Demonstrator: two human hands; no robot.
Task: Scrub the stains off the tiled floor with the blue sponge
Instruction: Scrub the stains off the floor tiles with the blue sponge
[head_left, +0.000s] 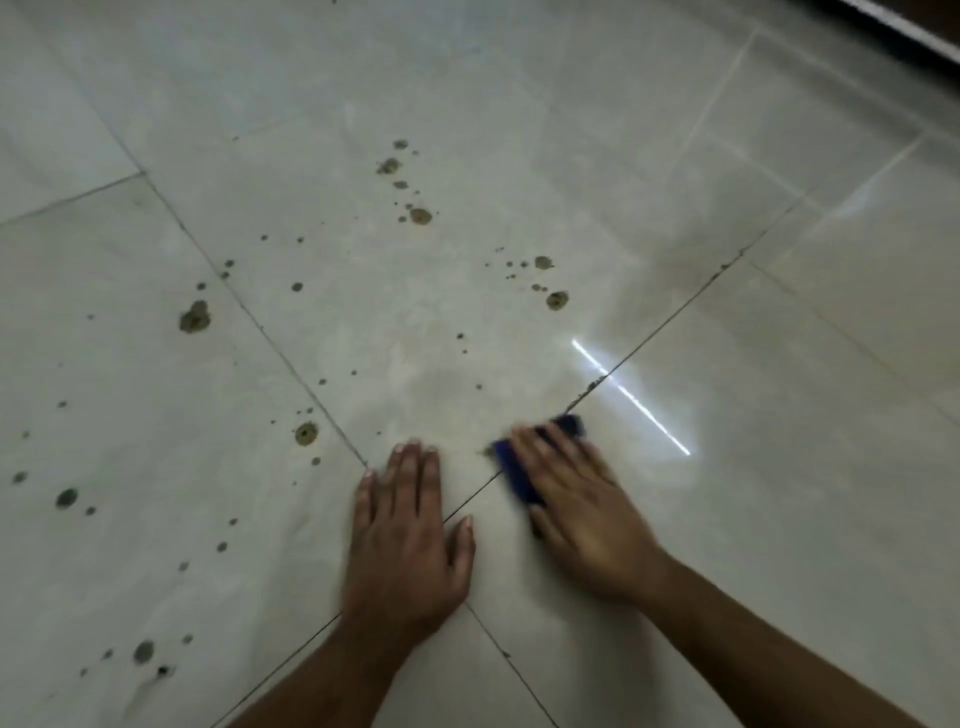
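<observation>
Right hand (582, 499) hides (mostly) the blurred blue sponge (514, 467).

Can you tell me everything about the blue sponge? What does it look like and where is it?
The blue sponge is dark blue, flat and roughly rectangular, though blurred by motion. It lies pressed on the pale tiled floor, right beside a dark grout line. The right hand lies spread flat on top, covering most of it, so only its left edge and far corner show. The left hand rests beside it without touching.

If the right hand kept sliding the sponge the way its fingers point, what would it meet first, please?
Likely the grout line just beyond the blue sponge under the right hand; past it, bare tile before the stains.
</observation>
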